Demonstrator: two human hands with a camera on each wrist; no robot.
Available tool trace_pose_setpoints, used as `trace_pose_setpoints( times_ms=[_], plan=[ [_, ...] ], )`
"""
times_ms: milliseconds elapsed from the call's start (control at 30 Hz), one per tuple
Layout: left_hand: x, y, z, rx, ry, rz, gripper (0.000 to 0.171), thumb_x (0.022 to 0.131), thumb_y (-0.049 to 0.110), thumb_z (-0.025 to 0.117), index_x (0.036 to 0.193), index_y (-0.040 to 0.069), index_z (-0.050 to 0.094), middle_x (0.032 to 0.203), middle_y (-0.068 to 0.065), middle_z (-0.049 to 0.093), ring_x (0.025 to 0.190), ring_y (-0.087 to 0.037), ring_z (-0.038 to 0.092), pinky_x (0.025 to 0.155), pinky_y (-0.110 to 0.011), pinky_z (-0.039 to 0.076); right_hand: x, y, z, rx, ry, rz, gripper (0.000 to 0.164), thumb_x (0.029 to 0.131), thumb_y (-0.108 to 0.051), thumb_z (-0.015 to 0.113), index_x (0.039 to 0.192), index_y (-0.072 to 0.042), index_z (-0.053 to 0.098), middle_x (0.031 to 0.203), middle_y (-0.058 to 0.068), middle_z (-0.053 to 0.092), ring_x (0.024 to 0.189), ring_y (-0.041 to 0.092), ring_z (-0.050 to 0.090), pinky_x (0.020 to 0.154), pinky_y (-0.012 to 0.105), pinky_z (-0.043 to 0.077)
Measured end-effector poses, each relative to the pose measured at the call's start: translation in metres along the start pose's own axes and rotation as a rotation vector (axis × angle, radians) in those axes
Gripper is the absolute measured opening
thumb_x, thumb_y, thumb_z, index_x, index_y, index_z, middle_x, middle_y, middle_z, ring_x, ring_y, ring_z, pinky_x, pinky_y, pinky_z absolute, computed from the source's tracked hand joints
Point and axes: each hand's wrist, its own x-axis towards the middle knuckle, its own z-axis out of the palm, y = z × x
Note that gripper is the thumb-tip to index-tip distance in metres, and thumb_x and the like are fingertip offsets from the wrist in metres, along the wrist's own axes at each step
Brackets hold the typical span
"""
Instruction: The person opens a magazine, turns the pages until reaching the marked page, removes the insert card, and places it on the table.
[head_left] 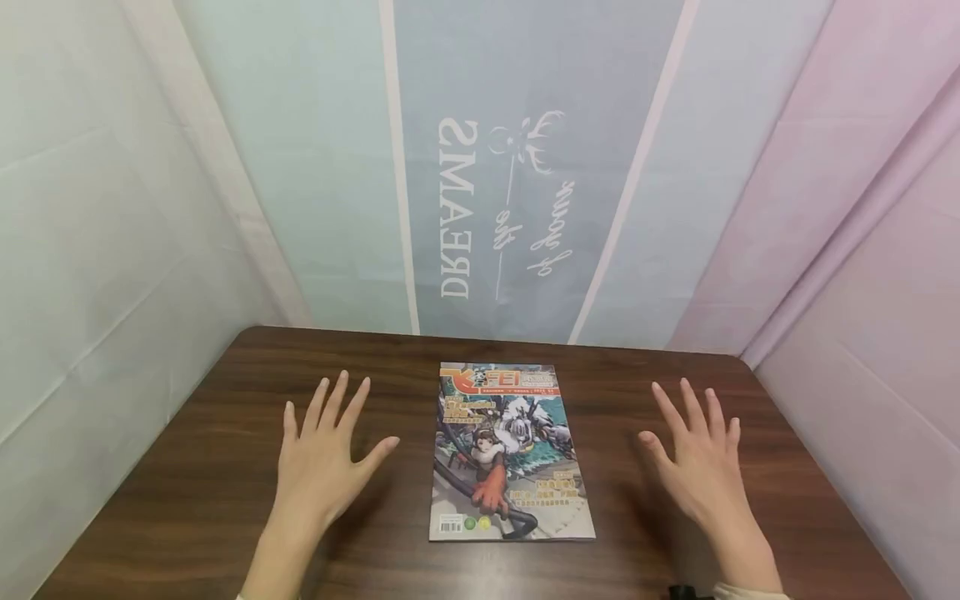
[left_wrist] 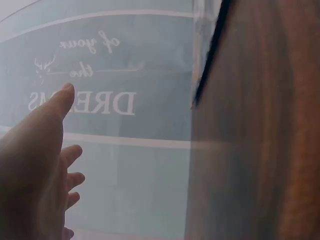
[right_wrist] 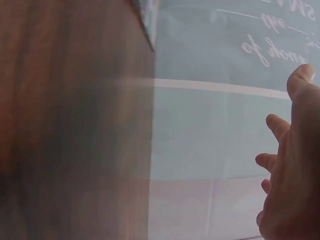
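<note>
A magazine [head_left: 510,454] with a colourful illustrated cover lies closed on the dark wooden table [head_left: 390,567], between the two hands. To its left is my left hand [head_left: 322,467], fingers spread and straight, holding nothing. On the other side my right hand [head_left: 701,467] is likewise spread, apart from the magazine. In the left wrist view, the left hand [left_wrist: 37,150] shows its thumb and fingertips beside the tabletop, and the magazine's edge [left_wrist: 207,50] appears at the top. The right wrist view has the right hand [right_wrist: 295,160] at its right side and a sliver of the magazine [right_wrist: 148,22].
Behind the table hangs a pastel striped curtain [head_left: 517,250] with mirrored white lettering. Pale fabric walls stand at the left [head_left: 112,250] and right [head_left: 885,375], close to the table's sides. A small black object [head_left: 682,592] shows at the right wrist.
</note>
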Motion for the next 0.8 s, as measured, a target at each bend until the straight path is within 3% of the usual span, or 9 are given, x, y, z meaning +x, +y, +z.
trace_pose_setpoints(
  times_ms=[167, 400, 533, 800],
  plan=[
    [-0.007, 0.000, 0.006, -0.025, -0.058, 0.019, 0.086, 0.090, 0.069, 0.052, 0.159, 0.027, 0.022, 0.163, -0.010, 0.021, 0.149, -0.035, 0.015, 0.117, -0.061, -0.004, 0.000, -0.001, 0.002, -0.023, -0.017, -0.053, 0.068, 0.101, -0.048, 0.050, 0.159, -0.027, 0.021, 0.162, 0.019, 0.014, 0.150, 0.040, -0.004, 0.112, 0.068, -0.012],
    [-0.008, -0.014, 0.015, -0.021, -0.126, 0.067, 0.083, 0.092, 0.067, 0.052, 0.159, 0.029, 0.020, 0.163, -0.008, 0.022, 0.149, -0.033, 0.015, 0.118, -0.061, 0.000, 0.003, -0.001, 0.004, -0.047, 0.004, -0.197, 0.070, 0.097, -0.051, 0.056, 0.157, -0.029, 0.027, 0.165, 0.010, 0.014, 0.150, 0.037, 0.003, 0.115, 0.066, -0.003],
    [-0.006, -0.015, 0.014, -0.030, -0.122, 0.142, 0.084, 0.090, 0.065, 0.057, 0.158, 0.030, 0.023, 0.163, -0.004, 0.022, 0.150, -0.030, 0.015, 0.118, -0.062, 0.005, 0.002, -0.003, 0.007, 0.006, -0.016, -0.270, 0.072, 0.095, -0.043, 0.063, 0.157, -0.027, 0.031, 0.164, 0.008, 0.016, 0.150, 0.035, 0.006, 0.119, 0.059, 0.001],
    [0.000, -0.001, 0.016, -0.005, -0.098, 0.338, 0.084, 0.087, 0.065, 0.061, 0.157, 0.030, 0.029, 0.163, 0.003, 0.022, 0.149, -0.026, 0.021, 0.118, -0.060, 0.010, 0.001, -0.005, 0.009, 0.062, -0.078, -0.392, 0.080, 0.086, -0.031, 0.075, 0.155, -0.025, 0.035, 0.164, 0.004, 0.020, 0.150, 0.030, 0.012, 0.122, 0.040, -0.001]
  ],
)
